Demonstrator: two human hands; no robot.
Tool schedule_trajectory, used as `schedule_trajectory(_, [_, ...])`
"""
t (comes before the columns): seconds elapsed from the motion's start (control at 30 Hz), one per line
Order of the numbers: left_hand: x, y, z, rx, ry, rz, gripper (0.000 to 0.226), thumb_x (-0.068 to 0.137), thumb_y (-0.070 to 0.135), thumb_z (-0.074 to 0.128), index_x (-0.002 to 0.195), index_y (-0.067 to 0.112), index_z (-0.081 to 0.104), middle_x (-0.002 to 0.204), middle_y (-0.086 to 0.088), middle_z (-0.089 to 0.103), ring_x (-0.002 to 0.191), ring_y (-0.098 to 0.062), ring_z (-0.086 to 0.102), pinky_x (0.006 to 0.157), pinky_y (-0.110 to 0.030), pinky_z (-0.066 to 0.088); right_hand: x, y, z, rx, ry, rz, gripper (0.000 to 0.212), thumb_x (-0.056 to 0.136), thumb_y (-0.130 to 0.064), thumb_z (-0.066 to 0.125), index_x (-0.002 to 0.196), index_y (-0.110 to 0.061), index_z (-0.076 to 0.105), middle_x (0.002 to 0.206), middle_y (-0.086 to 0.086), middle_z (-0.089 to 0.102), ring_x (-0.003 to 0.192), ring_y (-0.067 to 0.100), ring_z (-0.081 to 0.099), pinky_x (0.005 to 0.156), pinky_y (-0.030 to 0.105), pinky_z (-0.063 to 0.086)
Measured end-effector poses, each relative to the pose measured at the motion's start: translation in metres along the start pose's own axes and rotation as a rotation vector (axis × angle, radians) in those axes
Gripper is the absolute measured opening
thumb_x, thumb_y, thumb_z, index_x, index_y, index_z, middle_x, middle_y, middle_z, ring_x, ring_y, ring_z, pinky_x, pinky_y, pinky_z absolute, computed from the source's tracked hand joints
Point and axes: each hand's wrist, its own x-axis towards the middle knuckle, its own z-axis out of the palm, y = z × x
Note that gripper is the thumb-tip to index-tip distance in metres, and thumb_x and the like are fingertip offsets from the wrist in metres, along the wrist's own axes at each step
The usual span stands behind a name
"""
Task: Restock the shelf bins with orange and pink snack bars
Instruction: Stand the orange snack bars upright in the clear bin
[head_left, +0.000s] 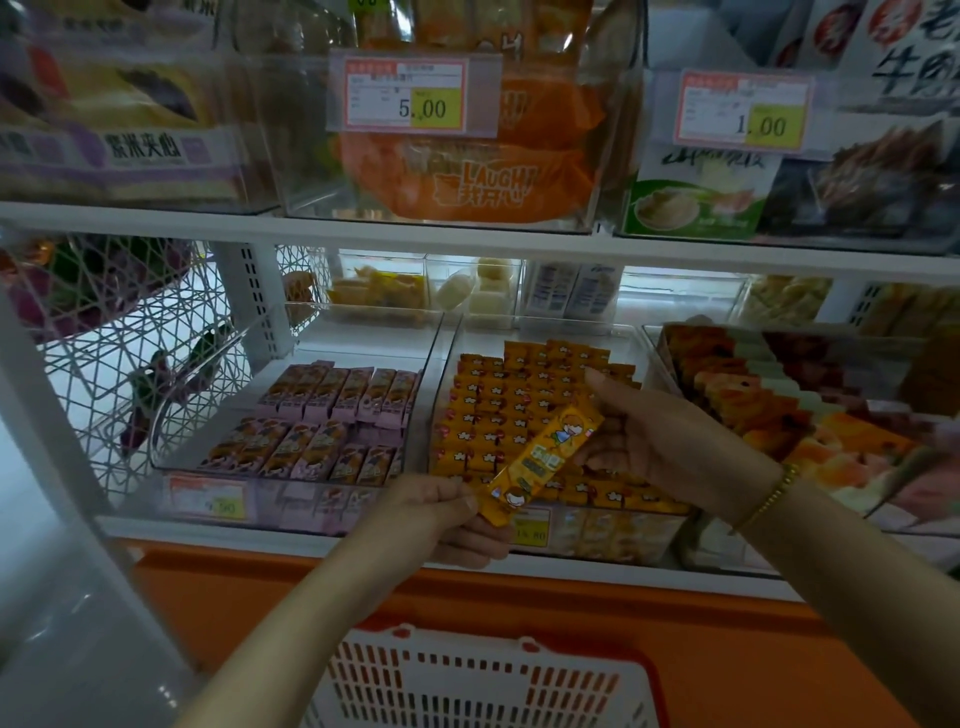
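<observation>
Head view: we look down on a lower shelf where two clear bins sit side by side, and our hands meet in front of the right-hand one.
Bar in hand: one orange snack bar (543, 460) is held in the air over the front edge of the orange bin (478, 340), not yet set among the stock.
Long axis: it runs on a diagonal, with the low end toward us and to the left and the high end away and to the right, above the rows.
Left hand (447, 519): thumb and fingers pinch the bar's low end, closed tight on the wrapper.
Right hand (670, 441): the fingers curl in at the bar's high end and the thumb is lifted toward the back of the bin. The bar hides the exact contact, so we judge this a light hold.
Orange bars (498, 410): packed rows fill the bin almost to its front wall.
Pink bin (358, 340): it stands just left of the orange one, and the pink bars (343, 395) lie in two groups with bare floor behind them.
Relation that matters: the orange bin lies directly beyond and beneath the bar. Our right hand is over the rows and is the nearer one, so we expect the bar to need turning off its diagonal to match them.
Basket (467, 675): red and white, low and close to us; we cannot tell what it holds.
</observation>
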Motion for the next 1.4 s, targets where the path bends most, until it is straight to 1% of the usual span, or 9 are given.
schedule_trajectory(0.2, [0.001, 0.001, 0.002, -0.016, 0.02, -0.017, 0.026, 0.098, 0.007, 0.044, 0.09, -0.002, 0.068, 0.089, -0.018, 0.073, 0.082, -0.027, 0.072, 0.065, -0.027, 0.057, 0.001, 0.002, -0.004, -0.258, 0.002, -0.01, 0.046, 0.068, -0.032, 0.071, 0.102, -0.002, 0.067, 0.099, 0.012, 0.071, 0.076, 0.016, 0.067, 0.065, 0.017, 0.054])
schedule_trajectory(0.43, [0.002, 0.003, 0.001, -0.254, -0.033, -0.158, 0.036, 0.101, 0.022, 0.037, 0.108, -0.005, 0.06, 0.1, -0.024, 0.07, 0.091, -0.031, 0.07, 0.069, -0.031, 0.06, -0.001, -0.001, -0.008, -0.107, -0.066, -0.035, 0.024, 0.079, -0.008, 0.066, 0.102, -0.007, 0.063, 0.101, 0.015, 0.068, 0.096, 0.025, 0.066, 0.086, 0.031, 0.056])
schedule_trajectory(0.67, [-0.002, 0.007, -0.003, -0.616, -0.123, -0.21, 0.04, 0.092, 0.025, 0.045, 0.105, -0.008, 0.064, 0.104, -0.029, 0.067, 0.082, -0.032, 0.071, 0.055, -0.029, 0.058, -0.005, -0.004, -0.004, -0.042, -0.258, -0.05, 0.048, 0.076, 0.022, 0.054, 0.116, -0.005, 0.057, 0.109, 0.016, 0.066, 0.096, 0.024, 0.066, 0.079, 0.028, 0.057])
schedule_trajectory(0.87, [-0.005, 0.004, -0.005, -0.692, -0.394, -0.281, 0.052, 0.089, 0.036, 0.058, 0.118, -0.007, 0.061, 0.112, -0.029, 0.063, 0.092, -0.032, 0.069, 0.06, -0.033, 0.06, -0.007, -0.002, 0.0, -0.105, -0.333, -0.172, 0.057, 0.069, 0.034, 0.05, 0.106, -0.009, 0.063, 0.093, 0.008, 0.069, 0.088, 0.023, 0.066, 0.069, 0.031, 0.057])
schedule_trajectory(0.97, [-0.007, 0.003, -0.003, -0.697, -0.455, -0.292, 0.053, 0.078, 0.027, 0.063, 0.118, -0.008, 0.06, 0.107, -0.029, 0.064, 0.085, -0.032, 0.071, 0.062, -0.034, 0.06, -0.008, 0.0, 0.008, -0.165, -0.321, -0.22, 0.054, 0.069, 0.034, 0.052, 0.099, -0.008, 0.064, 0.089, 0.006, 0.069, 0.083, 0.019, 0.067, 0.064, 0.027, 0.057])
schedule_trajectory(1.13, [-0.004, 0.004, -0.003, -0.619, -0.157, -0.147, 0.042, 0.075, 0.018, 0.067, 0.109, -0.007, 0.064, 0.102, -0.028, 0.067, 0.079, -0.03, 0.071, 0.059, -0.031, 0.06, -0.002, 0.002, 0.013, -0.299, -0.084, -0.265, 0.051, 0.079, 0.024, 0.053, 0.11, -0.015, 0.063, 0.112, 0.0, 0.067, 0.104, 0.016, 0.065, 0.081, 0.03, 0.056])
schedule_trajectory(1.23, [0.0, 0.002, -0.001, -0.317, 0.061, 0.003, 0.043, 0.07, 0.02, 0.068, 0.105, -0.004, 0.066, 0.104, -0.019, 0.069, 0.089, -0.024, 0.071, 0.067, -0.023, 0.058, 0.003, 0.006, 0.012, -0.119, 0.04, -0.148, 0.025, 0.09, -0.003, 0.057, 0.113, -0.012, 0.063, 0.113, 0.005, 0.068, 0.101, 0.019, 0.067, 0.086, 0.03, 0.055])
schedule_trajectory(1.33, [0.002, -0.003, 0.002, 0.093, 0.289, 0.125, 0.042, 0.067, 0.025, 0.079, 0.104, 0.009, 0.067, 0.097, -0.003, 0.071, 0.081, -0.005, 0.068, 0.063, -0.012, 0.053, 0.003, 0.01, 0.012, -0.084, 0.003, -0.04, 0.037, 0.081, -0.031, 0.064, 0.109, -0.008, 0.066, 0.105, 0.012, 0.071, 0.088, 0.023, 0.07, 0.077, 0.027, 0.058])
schedule_trajectory(1.4, [0.001, -0.005, 0.005, 0.307, 0.366, 0.225, 0.038, 0.067, 0.029, 0.082, 0.101, 0.021, 0.065, 0.091, 0.008, 0.069, 0.074, 0.003, 0.064, 0.06, -0.01, 0.05, 0.003, 0.014, 0.016, -0.127, -0.018, 0.001, 0.041, 0.073, -0.035, 0.068, 0.105, -0.009, 0.067, 0.099, 0.011, 0.072, 0.084, 0.022, 0.07, 0.076, 0.027, 0.058])
